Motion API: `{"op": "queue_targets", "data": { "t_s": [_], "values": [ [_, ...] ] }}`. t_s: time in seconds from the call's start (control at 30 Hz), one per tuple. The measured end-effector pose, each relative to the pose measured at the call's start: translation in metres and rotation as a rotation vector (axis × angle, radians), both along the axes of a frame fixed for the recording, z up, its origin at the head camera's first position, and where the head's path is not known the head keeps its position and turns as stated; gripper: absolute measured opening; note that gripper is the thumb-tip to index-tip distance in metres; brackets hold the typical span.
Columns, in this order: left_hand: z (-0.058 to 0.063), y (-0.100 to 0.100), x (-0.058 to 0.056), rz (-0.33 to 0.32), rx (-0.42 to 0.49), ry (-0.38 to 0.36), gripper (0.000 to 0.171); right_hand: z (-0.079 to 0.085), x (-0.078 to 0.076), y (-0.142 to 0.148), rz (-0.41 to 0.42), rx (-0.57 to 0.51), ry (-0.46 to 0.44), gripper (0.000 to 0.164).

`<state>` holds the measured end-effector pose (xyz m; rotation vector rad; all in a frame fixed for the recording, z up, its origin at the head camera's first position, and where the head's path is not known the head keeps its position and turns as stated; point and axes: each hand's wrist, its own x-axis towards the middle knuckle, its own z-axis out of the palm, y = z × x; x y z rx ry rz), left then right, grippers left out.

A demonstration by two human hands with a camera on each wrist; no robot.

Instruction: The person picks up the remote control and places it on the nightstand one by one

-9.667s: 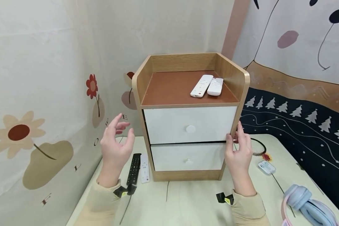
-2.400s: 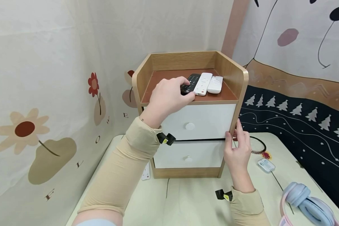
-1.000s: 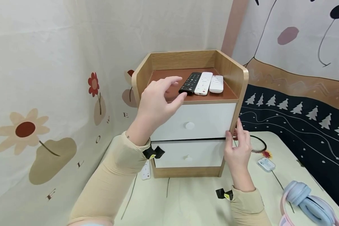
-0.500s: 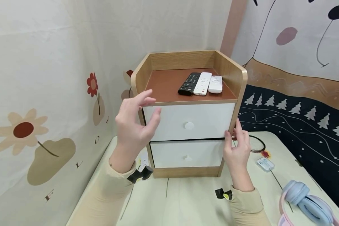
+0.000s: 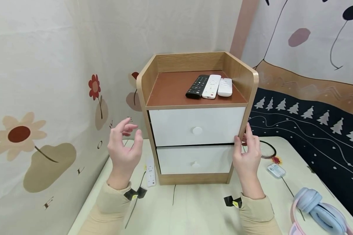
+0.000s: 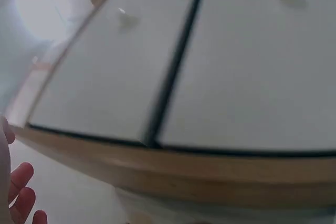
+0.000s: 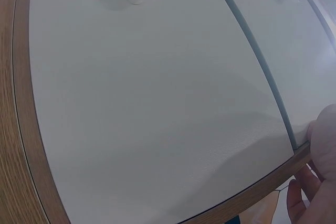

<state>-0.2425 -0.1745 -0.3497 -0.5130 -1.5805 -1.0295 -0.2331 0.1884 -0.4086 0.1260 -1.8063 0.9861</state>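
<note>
A small wooden cabinet (image 5: 191, 179) with two white drawers stands on the table. On its brown top lie a black remote control (image 5: 198, 86), a white remote control (image 5: 211, 86) and a shorter white remote control (image 5: 225, 87), side by side. My left hand (image 5: 124, 148) is raised left of the cabinet, fingers loosely bent and nothing in them. Another white remote control (image 5: 151, 173) lies on the table by the cabinet's left side, close to that hand. My right hand (image 5: 248, 155) grips the cabinet's right edge, thumb on the front and fingers round the side.
Blue and pink headphones (image 5: 320, 209) lie at the table's right front. Behind them are a clear earphone case (image 5: 276, 170) and a dark coiled cord (image 5: 270, 153). Patterned cloth (image 5: 61, 81) hangs along the left and back.
The black remote control went from the table to the cabinet top, beside the white ones, in my left hand. That hand let go and drew back down left. My right hand stayed put.
</note>
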Motion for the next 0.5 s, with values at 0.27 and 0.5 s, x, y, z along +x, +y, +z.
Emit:
{"op": "queue_targets", "data": {
  "t_s": [0.27, 0.5],
  "values": [
    [-0.071, -0.022, -0.019, 0.102, -0.08, -0.259, 0.047, -0.001, 0.001, 0.001, 0.002, 0.004, -0.012, 0.063],
    [-0.116, -0.025, -0.024, 0.164, -0.177, -0.395, 0.051, 0.0, 0.0, 0.002, 0.014, -0.002, -0.02, 0.064]
  ]
}}
